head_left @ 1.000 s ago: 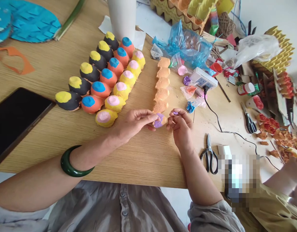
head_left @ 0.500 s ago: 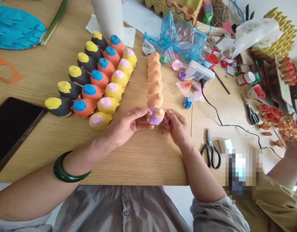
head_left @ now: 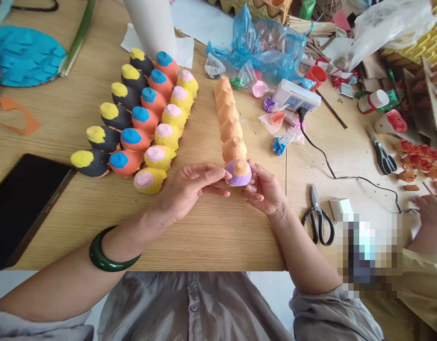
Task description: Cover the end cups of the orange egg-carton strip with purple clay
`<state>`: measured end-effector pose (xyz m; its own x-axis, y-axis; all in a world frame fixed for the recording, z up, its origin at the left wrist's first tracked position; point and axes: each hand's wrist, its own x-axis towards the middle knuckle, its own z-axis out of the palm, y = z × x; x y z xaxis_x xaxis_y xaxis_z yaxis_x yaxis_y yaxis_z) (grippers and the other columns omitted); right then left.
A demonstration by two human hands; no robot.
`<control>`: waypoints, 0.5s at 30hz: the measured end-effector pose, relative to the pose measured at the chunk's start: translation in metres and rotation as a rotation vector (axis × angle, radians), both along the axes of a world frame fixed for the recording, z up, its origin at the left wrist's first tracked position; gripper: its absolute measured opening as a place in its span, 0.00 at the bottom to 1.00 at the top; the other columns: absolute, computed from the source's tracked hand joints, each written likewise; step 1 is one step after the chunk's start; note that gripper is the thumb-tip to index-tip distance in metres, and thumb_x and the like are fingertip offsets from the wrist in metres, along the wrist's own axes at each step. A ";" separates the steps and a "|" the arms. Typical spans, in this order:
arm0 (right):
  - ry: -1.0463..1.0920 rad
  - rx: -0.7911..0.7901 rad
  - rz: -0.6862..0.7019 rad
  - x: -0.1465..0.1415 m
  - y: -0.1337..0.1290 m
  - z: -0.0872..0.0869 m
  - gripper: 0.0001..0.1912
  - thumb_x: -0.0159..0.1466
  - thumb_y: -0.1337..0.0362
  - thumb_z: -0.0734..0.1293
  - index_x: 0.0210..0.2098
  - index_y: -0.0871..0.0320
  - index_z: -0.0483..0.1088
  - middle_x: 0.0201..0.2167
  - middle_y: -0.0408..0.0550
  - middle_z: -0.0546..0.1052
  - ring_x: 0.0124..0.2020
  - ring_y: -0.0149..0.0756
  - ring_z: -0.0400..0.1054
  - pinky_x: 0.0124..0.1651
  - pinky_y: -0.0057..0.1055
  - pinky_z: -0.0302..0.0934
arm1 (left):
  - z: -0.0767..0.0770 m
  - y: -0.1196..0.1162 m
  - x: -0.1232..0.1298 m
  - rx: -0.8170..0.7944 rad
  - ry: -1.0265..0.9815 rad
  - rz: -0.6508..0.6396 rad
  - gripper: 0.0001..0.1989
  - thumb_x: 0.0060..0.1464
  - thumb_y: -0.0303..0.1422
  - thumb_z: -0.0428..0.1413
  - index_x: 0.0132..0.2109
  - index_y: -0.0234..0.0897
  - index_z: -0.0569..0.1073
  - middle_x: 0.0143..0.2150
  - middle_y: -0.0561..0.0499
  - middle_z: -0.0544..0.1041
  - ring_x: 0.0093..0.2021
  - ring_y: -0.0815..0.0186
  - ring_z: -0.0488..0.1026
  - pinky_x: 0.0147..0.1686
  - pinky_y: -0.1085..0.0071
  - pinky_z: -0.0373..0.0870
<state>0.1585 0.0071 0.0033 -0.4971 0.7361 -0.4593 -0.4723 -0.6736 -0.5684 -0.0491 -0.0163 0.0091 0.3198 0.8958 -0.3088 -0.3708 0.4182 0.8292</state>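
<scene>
An orange egg-carton strip (head_left: 230, 112) lies lengthwise before me, its near cup coated with purple modelling clay (head_left: 239, 179) around a bare orange tip. My left hand (head_left: 190, 187) pinches at the left edge of that clay, with a bit of purple at the thumb tip. Curled against the right side of the same cup, my right hand (head_left: 264, 189) steadies the strip's near end. To the left stand three finished-looking rows of cups: black with yellow tips (head_left: 122, 118), orange with blue tips (head_left: 144, 118), and yellow with pink tips (head_left: 167, 135).
Scissors (head_left: 318, 215) and a white block (head_left: 341, 208) lie right. Behind are a power strip (head_left: 296, 97) with a black cable, clay packets (head_left: 278, 146) and a blue plastic bag (head_left: 264, 52). A phone (head_left: 26, 208) lies left. Another person's hand (head_left: 432, 210) rests far right.
The strip's near end has shifted slightly right in view and tilts. My right hand's fingers have moved from a pinch beside the cup to around its right side; my left stays at the clay.
</scene>
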 end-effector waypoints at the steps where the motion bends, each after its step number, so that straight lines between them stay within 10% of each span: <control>1: 0.009 -0.005 -0.012 0.000 0.000 -0.001 0.28 0.55 0.55 0.84 0.29 0.53 0.60 0.18 0.28 0.56 0.16 0.19 0.42 0.13 0.14 0.45 | 0.001 -0.001 0.000 0.015 0.018 -0.003 0.16 0.54 0.47 0.72 0.37 0.38 0.86 0.41 0.47 0.88 0.45 0.56 0.86 0.38 0.67 0.84; 15: 0.039 -0.035 -0.049 -0.002 -0.001 -0.003 0.22 0.57 0.59 0.81 0.28 0.55 0.63 0.17 0.29 0.63 0.14 0.19 0.46 0.13 0.15 0.50 | 0.012 -0.005 0.004 0.199 0.221 0.050 0.19 0.57 0.47 0.71 0.39 0.37 0.78 0.36 0.48 0.87 0.39 0.55 0.89 0.35 0.66 0.86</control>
